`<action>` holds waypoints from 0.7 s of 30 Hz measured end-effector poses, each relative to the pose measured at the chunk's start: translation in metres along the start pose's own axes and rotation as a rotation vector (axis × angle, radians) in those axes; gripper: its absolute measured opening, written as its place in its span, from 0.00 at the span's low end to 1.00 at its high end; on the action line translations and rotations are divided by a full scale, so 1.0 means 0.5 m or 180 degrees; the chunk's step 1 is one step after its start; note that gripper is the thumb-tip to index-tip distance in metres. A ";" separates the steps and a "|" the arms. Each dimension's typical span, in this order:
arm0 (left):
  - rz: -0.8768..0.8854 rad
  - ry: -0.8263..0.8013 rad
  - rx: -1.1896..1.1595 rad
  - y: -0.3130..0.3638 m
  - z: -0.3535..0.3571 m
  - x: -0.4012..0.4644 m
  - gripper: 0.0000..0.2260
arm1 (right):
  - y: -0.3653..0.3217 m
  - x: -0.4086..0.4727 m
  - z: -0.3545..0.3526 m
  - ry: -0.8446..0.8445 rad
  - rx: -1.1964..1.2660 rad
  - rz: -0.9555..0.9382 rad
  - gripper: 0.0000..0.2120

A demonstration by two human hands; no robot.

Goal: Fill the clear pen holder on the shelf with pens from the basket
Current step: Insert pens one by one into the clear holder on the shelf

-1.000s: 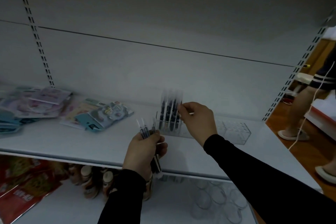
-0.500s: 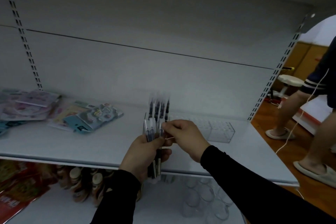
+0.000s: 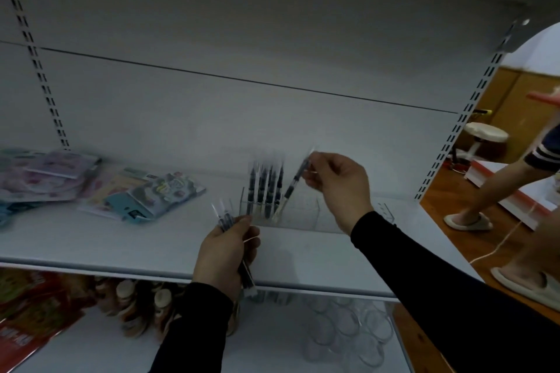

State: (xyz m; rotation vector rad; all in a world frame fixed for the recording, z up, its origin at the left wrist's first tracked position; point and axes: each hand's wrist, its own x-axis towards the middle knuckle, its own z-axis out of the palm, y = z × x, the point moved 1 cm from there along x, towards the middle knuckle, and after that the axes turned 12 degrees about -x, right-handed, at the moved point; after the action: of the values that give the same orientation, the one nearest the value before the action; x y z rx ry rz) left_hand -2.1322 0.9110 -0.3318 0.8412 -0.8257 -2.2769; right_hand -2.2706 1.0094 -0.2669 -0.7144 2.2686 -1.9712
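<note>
The clear pen holder [image 3: 306, 215] stands on the white shelf [image 3: 121, 251], stretching right behind my right wrist. Several dark pens [image 3: 265, 191] stand upright in its left end. My right hand [image 3: 336, 182] pinches a single pen [image 3: 292, 188] by its upper end, slanted, with its lower tip at the holder beside the standing pens. My left hand [image 3: 225, 254] grips a small bundle of pens [image 3: 224, 219] in front of the holder, their ends sticking out above and below the fist. The basket is not in view.
Flat packets [image 3: 142, 194] and more packets [image 3: 45, 175] lie on the shelf's left. Below are bottles [image 3: 142, 303], red bags [image 3: 27, 321] and clear glass cups [image 3: 348, 333]. Another person's legs in slippers [image 3: 472, 218] stand at the right on the wooden floor.
My right hand took one pen from the bundle in my left hand and carried it up and right to the holder. The left hand stayed with the bundle.
</note>
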 end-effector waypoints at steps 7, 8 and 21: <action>-0.0032 -0.0030 0.0107 0.006 -0.009 0.004 0.08 | -0.006 0.030 0.009 0.0291 -0.0591 -0.0544 0.07; -0.0045 -0.0022 0.0107 0.006 -0.009 0.004 0.07 | -0.005 0.031 0.013 0.0274 -0.0605 -0.0559 0.07; -0.0262 0.0025 -0.0009 0.007 -0.009 0.011 0.02 | 0.038 0.015 0.055 -0.0068 -0.1207 -0.0656 0.07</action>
State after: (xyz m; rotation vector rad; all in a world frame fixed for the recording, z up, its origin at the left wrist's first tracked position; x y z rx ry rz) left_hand -2.1313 0.9033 -0.3341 0.8975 -0.7976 -2.3440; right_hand -2.2737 0.9827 -0.2883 -1.0321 2.6846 -1.6020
